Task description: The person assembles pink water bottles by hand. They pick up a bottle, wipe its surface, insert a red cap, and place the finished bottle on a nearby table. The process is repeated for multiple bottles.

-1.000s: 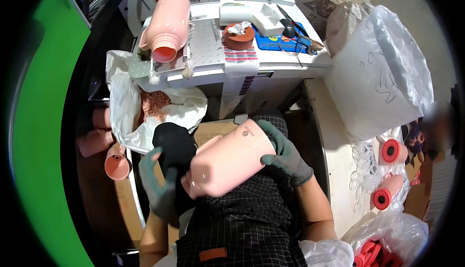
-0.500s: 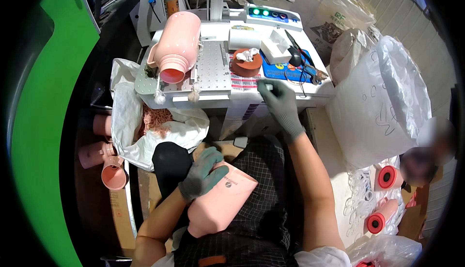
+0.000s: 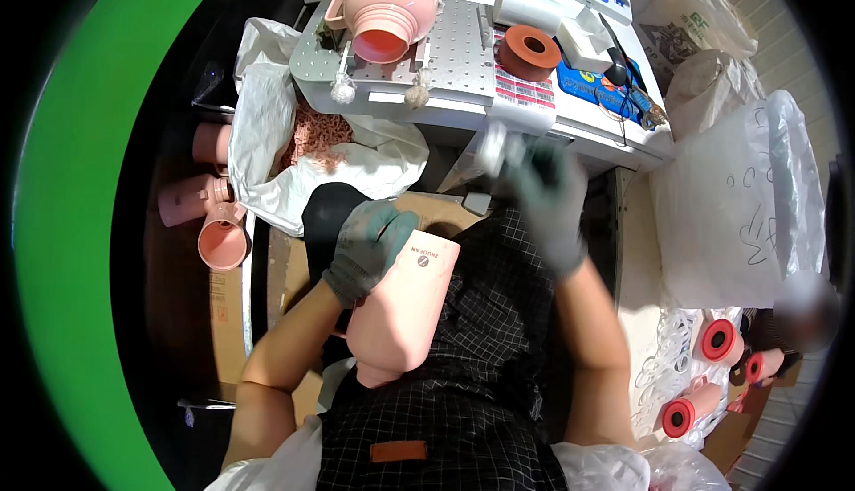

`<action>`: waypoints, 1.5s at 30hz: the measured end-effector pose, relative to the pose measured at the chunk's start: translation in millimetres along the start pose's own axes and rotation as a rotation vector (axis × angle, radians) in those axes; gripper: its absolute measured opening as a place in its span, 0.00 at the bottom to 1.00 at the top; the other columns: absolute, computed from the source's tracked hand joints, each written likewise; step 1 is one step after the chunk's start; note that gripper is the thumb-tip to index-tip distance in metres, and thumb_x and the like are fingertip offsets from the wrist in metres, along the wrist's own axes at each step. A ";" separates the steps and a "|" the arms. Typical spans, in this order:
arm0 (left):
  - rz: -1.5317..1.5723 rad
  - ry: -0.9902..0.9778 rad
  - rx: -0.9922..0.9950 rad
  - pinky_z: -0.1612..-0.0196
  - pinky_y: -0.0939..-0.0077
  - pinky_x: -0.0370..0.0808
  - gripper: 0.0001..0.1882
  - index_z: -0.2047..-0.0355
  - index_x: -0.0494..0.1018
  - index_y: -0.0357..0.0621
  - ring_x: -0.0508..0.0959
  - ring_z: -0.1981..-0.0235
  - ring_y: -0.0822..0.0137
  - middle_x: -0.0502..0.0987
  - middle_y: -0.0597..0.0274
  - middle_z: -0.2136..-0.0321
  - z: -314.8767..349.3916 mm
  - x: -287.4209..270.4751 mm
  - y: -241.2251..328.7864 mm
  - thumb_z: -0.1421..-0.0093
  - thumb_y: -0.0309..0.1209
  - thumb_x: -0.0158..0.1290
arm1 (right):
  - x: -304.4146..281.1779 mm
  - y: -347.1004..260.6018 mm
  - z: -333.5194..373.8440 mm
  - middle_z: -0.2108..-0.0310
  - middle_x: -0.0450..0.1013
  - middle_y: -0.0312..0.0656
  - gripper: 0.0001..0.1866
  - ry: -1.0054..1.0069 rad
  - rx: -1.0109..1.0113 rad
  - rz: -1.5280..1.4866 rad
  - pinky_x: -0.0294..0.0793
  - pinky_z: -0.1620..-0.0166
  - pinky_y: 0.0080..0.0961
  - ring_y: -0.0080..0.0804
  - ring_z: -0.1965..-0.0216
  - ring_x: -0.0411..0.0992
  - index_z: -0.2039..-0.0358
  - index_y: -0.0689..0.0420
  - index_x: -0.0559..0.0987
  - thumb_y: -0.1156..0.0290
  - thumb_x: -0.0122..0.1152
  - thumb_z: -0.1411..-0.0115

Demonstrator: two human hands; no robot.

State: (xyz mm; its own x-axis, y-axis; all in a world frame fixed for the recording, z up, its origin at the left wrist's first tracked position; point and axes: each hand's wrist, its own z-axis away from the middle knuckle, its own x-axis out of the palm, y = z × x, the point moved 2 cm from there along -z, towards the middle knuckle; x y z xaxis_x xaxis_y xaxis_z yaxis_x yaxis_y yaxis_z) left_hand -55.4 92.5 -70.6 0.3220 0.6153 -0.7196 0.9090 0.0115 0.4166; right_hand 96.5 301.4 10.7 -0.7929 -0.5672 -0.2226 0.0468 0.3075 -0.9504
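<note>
My left hand (image 3: pixel 367 246), in a grey-green glove, is closed on the upper side of a pink thermos flask body (image 3: pixel 405 304). The body lies tilted over my lap, its narrower neck toward me, with a small dark printed mark near the wide far end. In front of the worktable my right hand (image 3: pixel 548 192), gloved alike, is smeared by motion. A crumpled white wad (image 3: pixel 492 150), probably cloth or tissue, is at its fingertips. Another pink flask body with a handle (image 3: pixel 392 10) lies on the perforated metal plate (image 3: pixel 459 68), its open neck facing me.
An orange-brown tape roll (image 3: pixel 530 52) sits on a printed label sheet beside a white box (image 3: pixel 588 41). Below the table's left, a white sack (image 3: pixel 267 157) holds pink shavings (image 3: pixel 316 139). Several pink flask parts (image 3: pixel 223 240) lie at left. A large white bag (image 3: pixel 721 215) stands at right.
The white wad has left the tape roll and is now at my right hand, which has come down toward me. My left hand has turned the flask body more upright in view. The view has shifted lower.
</note>
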 end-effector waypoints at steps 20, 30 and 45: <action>-0.087 0.098 0.047 0.42 0.51 0.76 0.27 0.44 0.73 0.32 0.79 0.49 0.41 0.79 0.44 0.49 65.0 -20.1 -12.8 0.45 0.22 0.64 | 67.7 14.9 181.6 0.68 0.80 0.41 0.08 -0.263 -0.441 0.187 0.75 0.64 0.37 0.41 0.68 0.77 0.61 0.54 0.87 0.73 0.70 0.42; 0.467 0.071 -0.284 0.58 0.71 0.73 0.11 0.52 0.78 0.33 0.75 0.65 0.65 0.73 0.59 0.68 44.8 -25.3 -8.7 0.30 0.25 0.53 | 76.5 22.1 171.9 0.68 0.80 0.44 0.04 -0.146 -0.405 0.097 0.77 0.65 0.35 0.41 0.70 0.77 0.66 0.57 0.85 0.77 0.68 0.43; 0.075 -0.056 -0.111 0.40 0.59 0.74 0.24 0.42 0.76 0.35 0.77 0.47 0.48 0.77 0.49 0.49 80.7 -20.7 -23.3 0.40 0.22 0.62 | 71.5 37.3 142.6 0.69 0.78 0.47 0.07 -0.021 -0.095 0.051 0.78 0.60 0.32 0.38 0.66 0.79 0.64 0.60 0.83 0.74 0.72 0.41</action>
State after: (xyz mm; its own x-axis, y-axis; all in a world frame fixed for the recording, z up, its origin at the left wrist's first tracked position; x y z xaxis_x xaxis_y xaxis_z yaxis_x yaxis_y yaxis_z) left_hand -61.9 15.8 -110.2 0.4046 0.5731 -0.7126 0.8480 0.0565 0.5269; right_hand 128.2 163.3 -71.7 -0.7782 -0.5641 -0.2760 0.0285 0.4073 -0.9129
